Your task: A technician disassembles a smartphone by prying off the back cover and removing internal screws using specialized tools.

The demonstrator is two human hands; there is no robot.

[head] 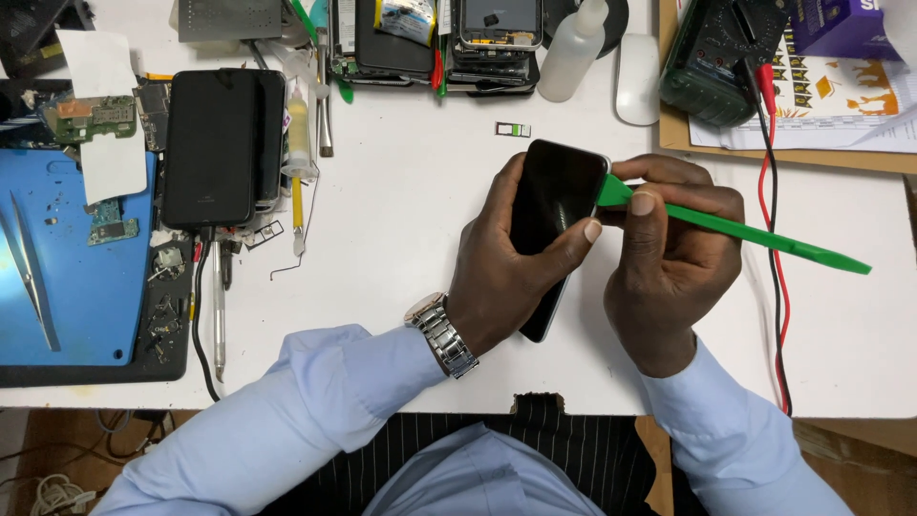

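My left hand (506,263) wraps around a black smartphone (559,196), holding it tilted over the white table (401,239), thumb across the dark screen. My right hand (669,258) grips a long green plastic pry tool (764,236). The tool's flat tip touches the phone's right edge near its top corner. A silver metal watch (442,333) sits on my left wrist. Both arms are in light blue sleeves.
A small SIM tray (513,129) lies just beyond the phone. At the left are a black phone stack (222,143), a blue work mat (76,268) with circuit boards, tweezers and screwdrivers. Opened phones (478,43), a white bottle (571,53), a white mouse (637,78) and a multimeter (721,57) with red lead stand at the back.
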